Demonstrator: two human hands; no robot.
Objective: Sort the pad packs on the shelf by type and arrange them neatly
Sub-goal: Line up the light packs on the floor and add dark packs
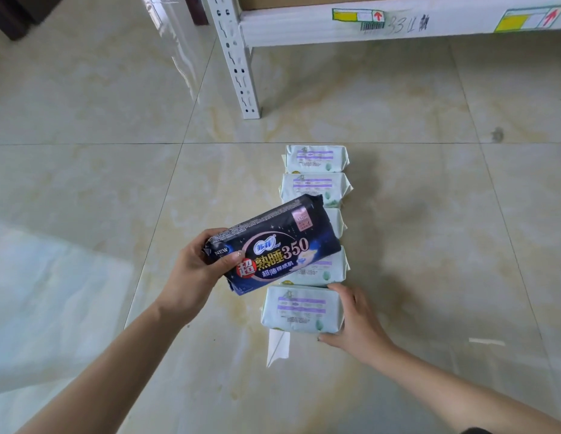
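A dark blue pad pack (272, 245) printed with "350" is held above the floor by my left hand (197, 270), thumb on its front and fingers behind its left end. Several pale green pad packs lie in a line on the floor tiles, running away from me. The farthest pale green pack (316, 158) lies toward the shelf, and a second one (315, 187) sits just behind the blue pack, which hides part of the middle ones. My right hand (354, 324) grips the right end of the nearest pale green pack (301, 308).
A white metal shelf post (238, 57) and a shelf beam (398, 23) with yellow labels stand at the back. A white paper scrap (277, 346) lies by the nearest pack. A small white strip (485, 341) lies on the beige floor tiles at right.
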